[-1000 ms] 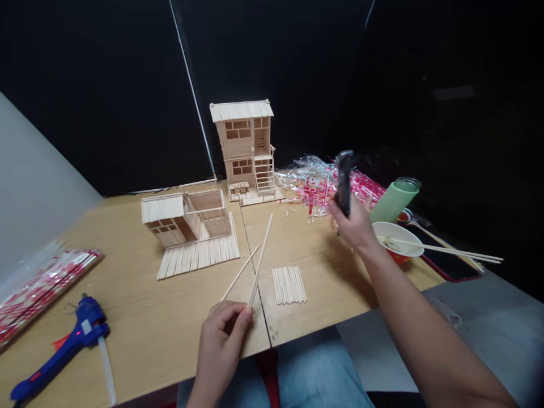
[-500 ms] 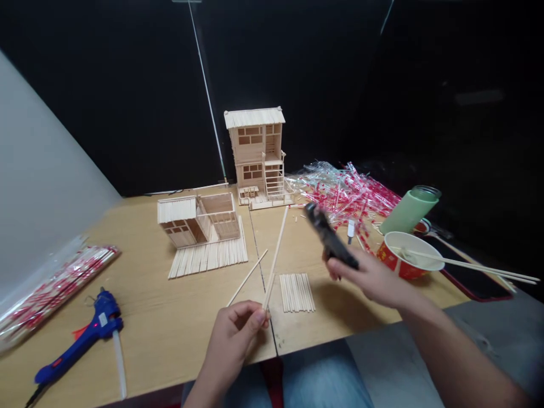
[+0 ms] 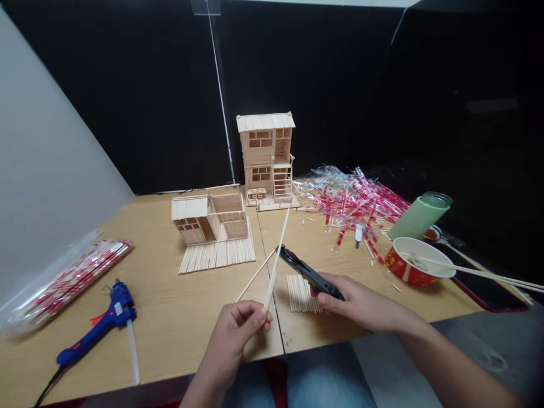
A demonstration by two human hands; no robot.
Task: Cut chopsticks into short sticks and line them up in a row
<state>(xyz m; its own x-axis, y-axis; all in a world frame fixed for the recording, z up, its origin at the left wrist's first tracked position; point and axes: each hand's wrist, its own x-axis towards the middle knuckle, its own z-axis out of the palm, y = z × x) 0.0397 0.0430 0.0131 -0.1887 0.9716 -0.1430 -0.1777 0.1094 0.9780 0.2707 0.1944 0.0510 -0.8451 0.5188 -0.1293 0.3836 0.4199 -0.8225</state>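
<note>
My left hand (image 3: 244, 334) pinches thin wooden sticks (image 3: 281, 241) between thumb and fingers; a long one points up and away, with a shorter one against it. My right hand (image 3: 351, 300) is closed around the handles of a black hand cutter (image 3: 308, 273). The cutter's jaws are at the long stick, partway along it; whether they touch it I cannot tell. Another wooden stick (image 3: 255, 275) slants away just beyond my left hand. Partly under the cutter and right hand lies a small panel of short sticks (image 3: 297, 300) laid side by side.
A two-storey stick house (image 3: 266, 153) stands at the back, with a low stick house (image 3: 208, 221) left of it. At left are a blue glue gun (image 3: 102, 323) and bagged sticks (image 3: 80, 275). Right are wrappers (image 3: 348, 195), a green bottle (image 3: 419, 218), a paper bowl (image 3: 410, 272) and a phone (image 3: 480, 289).
My right hand has brought the cutter left and down to the long stick. My left hand keeps its pinch on the sticks. The whole view has shifted slightly.
</note>
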